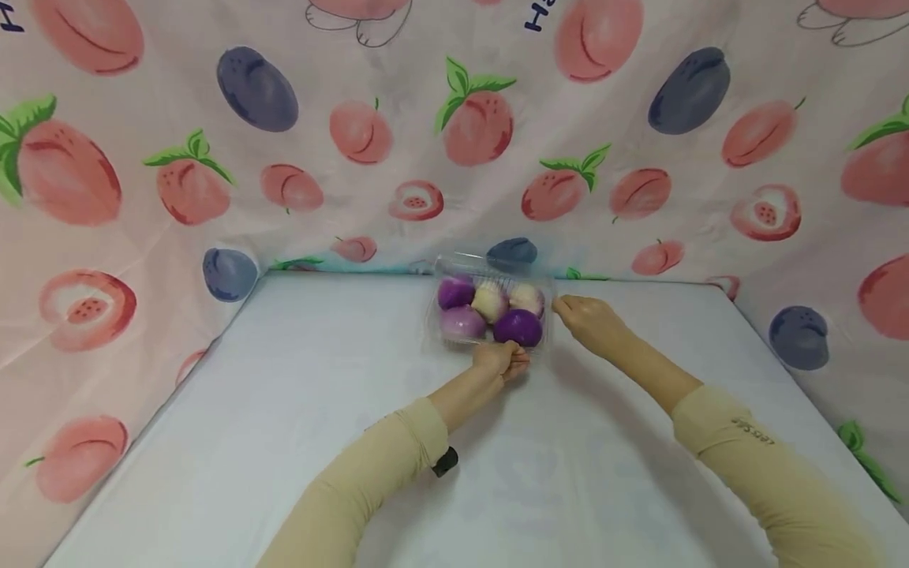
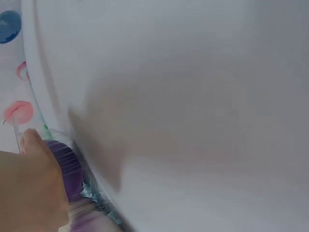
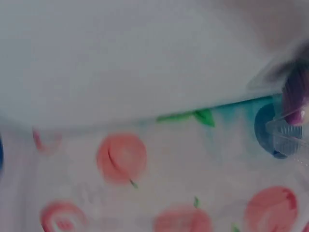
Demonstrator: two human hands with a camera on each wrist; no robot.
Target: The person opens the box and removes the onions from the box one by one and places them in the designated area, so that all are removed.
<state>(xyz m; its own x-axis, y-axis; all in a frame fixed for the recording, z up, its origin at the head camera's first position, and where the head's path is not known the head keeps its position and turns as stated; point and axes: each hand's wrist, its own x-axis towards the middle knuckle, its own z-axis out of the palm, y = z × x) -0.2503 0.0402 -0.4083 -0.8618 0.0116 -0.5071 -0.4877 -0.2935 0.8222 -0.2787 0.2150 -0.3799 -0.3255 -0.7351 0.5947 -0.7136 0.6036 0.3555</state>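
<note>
A clear plastic container (image 1: 432, 312) stands at the far middle of the table with several round purple and cream vegetables, onion-like, inside. One at the front right is deep purple (image 1: 517, 327); the front left one is paler (image 1: 463, 323). Clear plastic rises along the back of the container. My left hand (image 1: 497, 360) grips the container's front edge near the right corner, fingers curled. My right hand (image 1: 585, 319) pinches its right side with the fingertips. In the left wrist view, the left hand (image 2: 36, 186) covers part of the vegetables. The right hand is out of the right wrist view.
The white table (image 1: 341, 379) meets a fruit-printed cloth (image 1: 298, 158) right behind the container. The same cloth hangs along both sides. A small black device (image 1: 445, 461) sits under the left sleeve. Both forearms reach across the table from the front.
</note>
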